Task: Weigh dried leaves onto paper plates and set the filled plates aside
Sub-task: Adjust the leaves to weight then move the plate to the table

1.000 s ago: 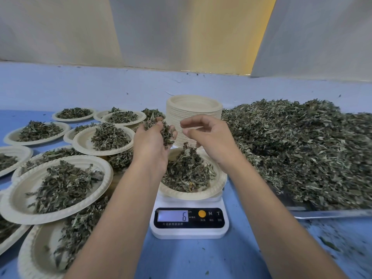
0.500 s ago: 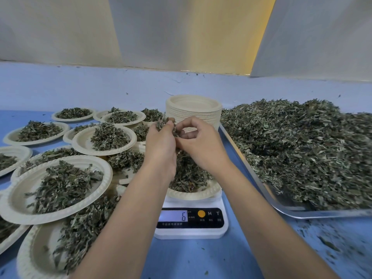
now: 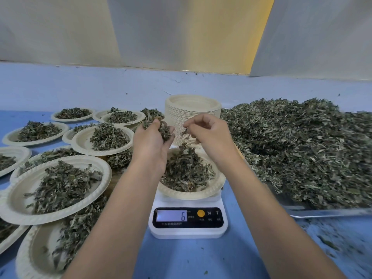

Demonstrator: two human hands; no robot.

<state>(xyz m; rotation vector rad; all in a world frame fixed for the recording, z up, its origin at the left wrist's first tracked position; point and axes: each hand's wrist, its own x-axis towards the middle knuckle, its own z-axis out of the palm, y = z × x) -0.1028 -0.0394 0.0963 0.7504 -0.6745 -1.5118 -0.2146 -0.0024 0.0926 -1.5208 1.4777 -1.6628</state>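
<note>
Your scale point(image 3: 188, 220) reads 6 under a paper plate point(image 3: 191, 195) heaped with dried leaves point(image 3: 185, 170). Above it your left hand point(image 3: 151, 146) curls its fingers round a clump point(image 3: 164, 129), while your right hand point(image 3: 209, 137) pinches a few leaves point(image 3: 186, 132) between thumb and fingertips. To the left lie filled plates point(image 3: 12, 206); an empty stack point(image 3: 193, 109) stands behind

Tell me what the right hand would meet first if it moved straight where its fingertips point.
Probably the leaf heap on the plate on the scale, seemingly just below the right hand.
</note>
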